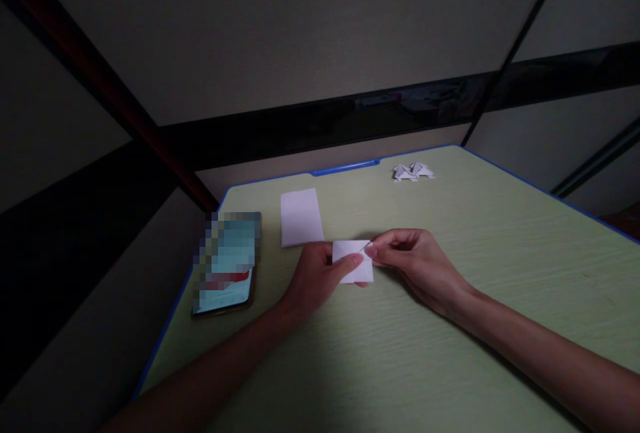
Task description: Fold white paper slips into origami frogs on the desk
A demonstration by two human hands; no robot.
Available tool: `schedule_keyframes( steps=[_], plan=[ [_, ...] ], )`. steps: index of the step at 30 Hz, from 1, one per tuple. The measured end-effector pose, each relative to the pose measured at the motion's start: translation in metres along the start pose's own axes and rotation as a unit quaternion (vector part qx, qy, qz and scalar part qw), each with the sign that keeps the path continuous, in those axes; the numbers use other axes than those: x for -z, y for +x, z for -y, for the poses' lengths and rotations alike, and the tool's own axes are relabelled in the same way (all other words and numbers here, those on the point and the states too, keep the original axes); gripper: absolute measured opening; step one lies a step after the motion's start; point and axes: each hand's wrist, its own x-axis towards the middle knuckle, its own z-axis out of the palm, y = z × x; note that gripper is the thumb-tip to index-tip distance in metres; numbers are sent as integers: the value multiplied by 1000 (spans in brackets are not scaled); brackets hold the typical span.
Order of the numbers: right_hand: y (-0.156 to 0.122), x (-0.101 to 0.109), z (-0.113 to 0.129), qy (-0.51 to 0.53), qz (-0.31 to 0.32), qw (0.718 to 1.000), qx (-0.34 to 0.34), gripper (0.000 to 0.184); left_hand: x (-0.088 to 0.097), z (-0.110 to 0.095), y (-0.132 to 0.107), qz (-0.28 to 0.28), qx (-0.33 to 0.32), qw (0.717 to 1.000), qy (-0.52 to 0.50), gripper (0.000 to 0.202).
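A small folded square of white paper [345, 251] is held up over the table between both hands. My left hand [320, 273] grips it from the left, thumb pressed flat on the front and fingers mostly hidden behind it. At its upper right corner, my right hand [407, 253] pinches the paper between thumb and forefinger. A slanting fold line runs across that corner, near the right thumb. Just beyond my left hand lies a stack of white paper sheets [301, 217].
The pale green table [480, 273] has a blue rim and a blue handle piece [346, 167] at its far edge. To the left lies a phone [227, 273], its screen lit and partly pixelated. Folded white paper figures [413, 172] sit at the back right. Cabinet panels stand behind.
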Motion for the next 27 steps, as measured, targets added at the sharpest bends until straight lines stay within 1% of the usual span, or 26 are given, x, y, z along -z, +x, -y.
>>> schedule_keyframes(
  steps=[11, 17, 23, 25, 27],
  plan=[
    [3, 2, -2, 6, 1, 1000, -3, 15, 2, 5, 2, 22, -16, 1000, 13, 20],
    [2, 1, 0, -5, -4, 1000, -5, 17, 0, 3, 1, 23, -25, 998, 48, 21],
    [3, 1, -2, -23, 5, 1000, 4, 20, -4, -1, -3, -3, -23, 997, 67, 18],
    [4, 1, -3, -31, 17, 999, 11, 21, -5, -1, -3, -12, -23, 997, 67, 18],
    [5, 2, -2, -50, 47, 997, 26, 22, -6, -1, -3, -21, -22, 998, 60, 18]
  ],
)
